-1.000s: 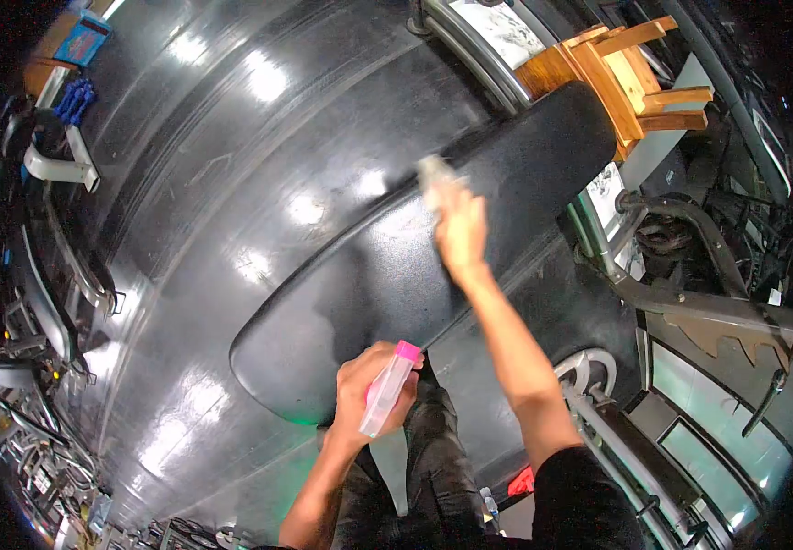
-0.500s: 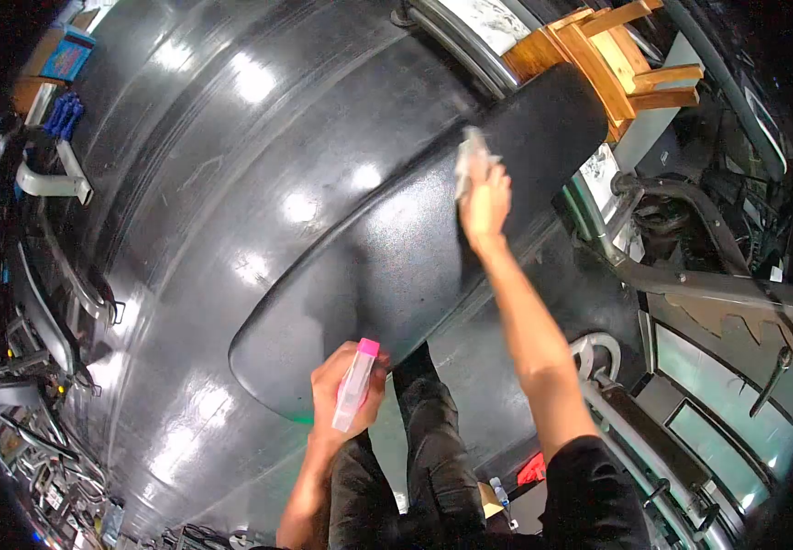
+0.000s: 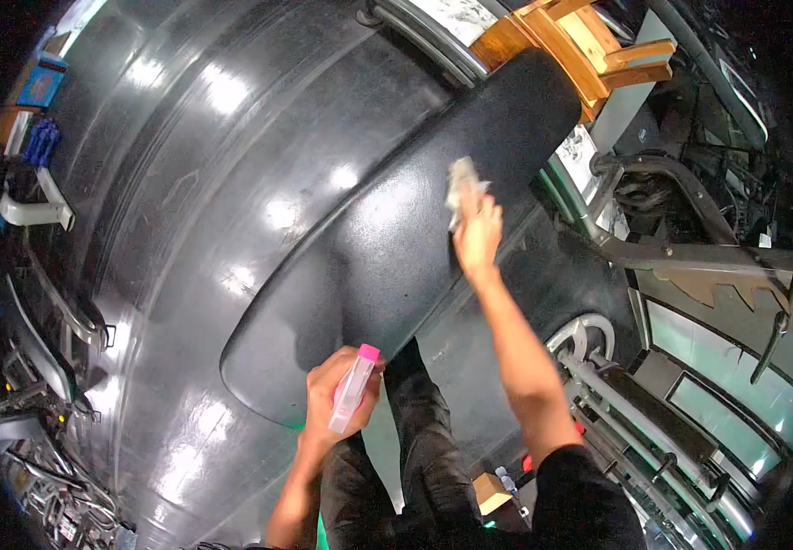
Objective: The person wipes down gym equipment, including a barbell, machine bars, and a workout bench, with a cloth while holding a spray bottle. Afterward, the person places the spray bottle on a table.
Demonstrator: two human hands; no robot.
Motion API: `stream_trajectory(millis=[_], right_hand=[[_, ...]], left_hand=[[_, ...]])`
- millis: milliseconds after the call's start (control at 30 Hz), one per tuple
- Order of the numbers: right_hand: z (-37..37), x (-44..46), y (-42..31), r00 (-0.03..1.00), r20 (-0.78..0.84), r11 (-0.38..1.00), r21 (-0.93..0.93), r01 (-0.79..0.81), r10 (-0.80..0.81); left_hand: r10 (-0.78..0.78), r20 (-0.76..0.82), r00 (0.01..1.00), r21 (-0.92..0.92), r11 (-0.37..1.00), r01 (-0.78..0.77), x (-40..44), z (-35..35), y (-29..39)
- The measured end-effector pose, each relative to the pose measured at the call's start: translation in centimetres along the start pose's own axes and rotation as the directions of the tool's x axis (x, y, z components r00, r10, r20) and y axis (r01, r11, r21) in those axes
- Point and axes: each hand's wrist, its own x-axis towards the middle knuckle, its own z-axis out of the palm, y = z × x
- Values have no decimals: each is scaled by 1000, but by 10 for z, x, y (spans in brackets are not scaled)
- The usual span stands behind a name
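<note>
A long padded bench (image 3: 387, 266) with a black, grained cover stretches diagonally in front of me. My right hand (image 3: 477, 234) presses a crumpled, pale cloth (image 3: 462, 188) against the pad, right of its middle. Near the bench's close end, my left hand (image 3: 330, 390) is wrapped round a spray bottle (image 3: 352, 396) with a pink tip and a whitish, see-through head. Its fingers and the lower part of the bottle are partly hidden.
Dark, shiny flooring (image 3: 195, 302) surrounds the bench. A wooden stool (image 3: 580, 55) touches or nearly touches its far end. Metal gym frames (image 3: 690, 252) stand on the right, and curved metal parts (image 3: 48, 321) lie along the left. A small cardboard box (image 3: 490, 493) is near my feet.
My right hand and the cloth have slid a little down the pad towards me. The spray bottle stays in my left hand, and the whole view has shifted slightly.
</note>
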Motion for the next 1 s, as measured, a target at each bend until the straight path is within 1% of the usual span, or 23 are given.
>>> stream_trajectory(millis=[33, 67, 100, 133, 200, 267, 333, 367, 400, 500, 533, 600, 633, 667, 733, 767, 800, 833, 867, 900, 933, 967, 1000], right_hand=[[-2, -27, -14, 995, 4, 995, 27, 101, -101], [4, -56, -24, 974, 114, 981, 9, 194, -194], [9, -84, -25, 909, 199, 930, 80, 358, -366], [6, -100, -23, 826, 176, 834, 258, 487, -536], [-2, -96, 8, 667, 318, 737, 227, 636, -674], [5, -48, 48, 790, 399, 858, 424, 292, -466], [-3, -13, 71, 924, 180, 941, 86, 328, -338], [-1, -4, 68, 987, 64, 989, 17, 147, -148], [-1, 0, 64, 997, -68, 999, -30, -45, 42], [12, -31, 32, 992, -93, 996, 43, -83, 87], [10, -52, 14, 991, -122, 997, 44, 67, -61], [14, -118, -19, 985, 6, 973, 158, 169, -172], [23, -151, -27, 961, 135, 963, 161, 217, -240], [14, -169, -29, 870, 135, 864, 260, 430, -474], [1, -158, -19, 781, 238, 816, 205, 541, -577], [-4, -130, -15, 743, 481, 883, 183, 433, -464], [-6, -96, -7, 646, 692, 936, 132, 326, -322], [-6, -75, 12, 810, 477, 940, 196, 279, -340], [-3, -57, 30, 921, 232, 931, 268, 250, -314], [4, -40, 36, 992, 55, 989, 107, 106, -113], [7, -30, 38, 986, -152, 997, -27, -74, 69], [12, -31, 35, 986, -152, 997, -22, -72, 68], [17, -33, 25, 964, -189, 982, 17, -190, 190]], left_hand=[[18, -3, 1000, -19, 1000, -18, 1, 0, 0], [32, -3, 999, -37, 999, -32, 0, -1, -1], [29, 3, 1000, -29, 999, -29, 0, -3, -1], [42, 37, 998, -26, 999, -41, 2, -5, 0], [54, 69, 996, -26, 998, -53, 7, -6, -1], [154, 77, 985, -81, 986, -148, 12, -7, -4], [117, 103, 988, -63, 992, -111, 12, -12, -3], [86, 124, 988, -47, 996, -81, 10, -13, -2], [87, 127, 988, -51, 995, -81, 8, -14, -2], [36, 145, 989, -20, 999, -33, 5, -17, -4], [37, 124, 992, -18, 999, -35, 1, -17, -5], [43, 101, 994, -19, 999, -41, -5, -17, -2], [41, 92, 995, -23, 999, -39, -9, -19, 0], [38, 79, 996, -26, 999, -36, -11, -20, 2], [63, 106, 992, -25, 998, -61, -12, -27, 11], [89, 138, 986, -24, 996, -87, -12, -30, 15], [92, 144, 985, -17, 996, -91, -12, -32, 18], [119, 141, 983, 1, 993, -120, -13, -34, 19], [145, 136, 980, 19, 989, -149, -15, -34, 18], [141, 139, 980, 23, 989, -146, -18, -34, 16], [146, 121, 982, 15, 989, -149, -20, -33, 14], [153, 99, 983, 8, 988, -154, -21, -32, 12], [150, 98, 984, 12, 988, -152, -24, -31, 9]])
